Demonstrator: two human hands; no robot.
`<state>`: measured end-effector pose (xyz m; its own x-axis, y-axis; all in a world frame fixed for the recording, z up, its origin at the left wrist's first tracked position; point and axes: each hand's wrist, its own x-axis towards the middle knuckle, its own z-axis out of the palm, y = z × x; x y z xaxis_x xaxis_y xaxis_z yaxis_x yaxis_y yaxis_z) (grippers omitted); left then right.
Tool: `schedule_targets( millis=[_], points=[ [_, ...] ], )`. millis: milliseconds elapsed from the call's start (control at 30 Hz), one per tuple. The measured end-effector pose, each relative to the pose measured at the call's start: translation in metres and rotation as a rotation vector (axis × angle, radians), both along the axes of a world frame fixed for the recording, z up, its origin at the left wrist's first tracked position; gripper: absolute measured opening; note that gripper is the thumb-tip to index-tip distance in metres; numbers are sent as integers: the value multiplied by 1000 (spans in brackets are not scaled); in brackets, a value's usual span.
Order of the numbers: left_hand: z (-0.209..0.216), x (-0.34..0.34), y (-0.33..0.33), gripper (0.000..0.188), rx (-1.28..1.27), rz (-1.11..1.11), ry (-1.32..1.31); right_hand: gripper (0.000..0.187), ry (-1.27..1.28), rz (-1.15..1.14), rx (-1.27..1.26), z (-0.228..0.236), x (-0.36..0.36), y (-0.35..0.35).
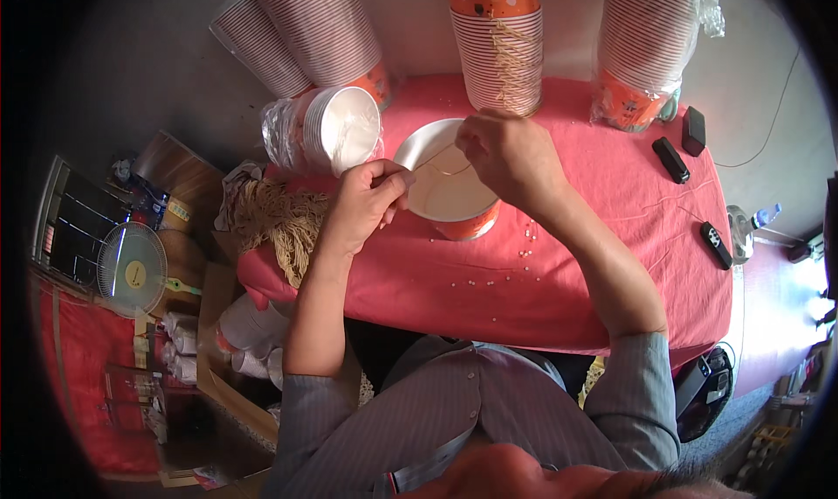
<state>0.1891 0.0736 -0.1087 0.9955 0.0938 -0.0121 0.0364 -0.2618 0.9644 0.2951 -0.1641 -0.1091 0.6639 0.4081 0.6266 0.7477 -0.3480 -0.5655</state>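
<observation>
A paper bucket [467, 229], white inside and orange outside, stands on the red-covered table. Above its mouth, a thin yellowish cord [447, 172] runs in a loose bend between my two hands. My left hand [367, 200] is closed, pinching one part of the cord at the bucket's left rim. Over the right side of the rim, my right hand [517, 160] is closed too and grips the cord, its fingertips partly hidden behind the hand. Small white beads [525, 254] lie scattered on the cloth near the bucket.
A tall bucket stack [496, 58] with yellow cords draped over it stands behind. Other stacks [642, 54] in clear plastic are at back right and left. A bundle of beige cords [284, 220] hangs over the left edge. Black devices [670, 159] lie at right.
</observation>
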Motion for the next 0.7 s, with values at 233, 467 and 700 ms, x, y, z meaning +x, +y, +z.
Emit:
schedule_targets(
  millis=[233,467,700],
  points=[
    [-1,-7,-11,17,-106,19,-26,10,-110,300,-466,2,-29,4],
    [7,-9,-13,16,-159,51,-94,9,-148,387,38,5,-13,8],
    [6,-8,-18,17,-171,30,-123,11,-110,433,103,2,-15,13]
  ],
)
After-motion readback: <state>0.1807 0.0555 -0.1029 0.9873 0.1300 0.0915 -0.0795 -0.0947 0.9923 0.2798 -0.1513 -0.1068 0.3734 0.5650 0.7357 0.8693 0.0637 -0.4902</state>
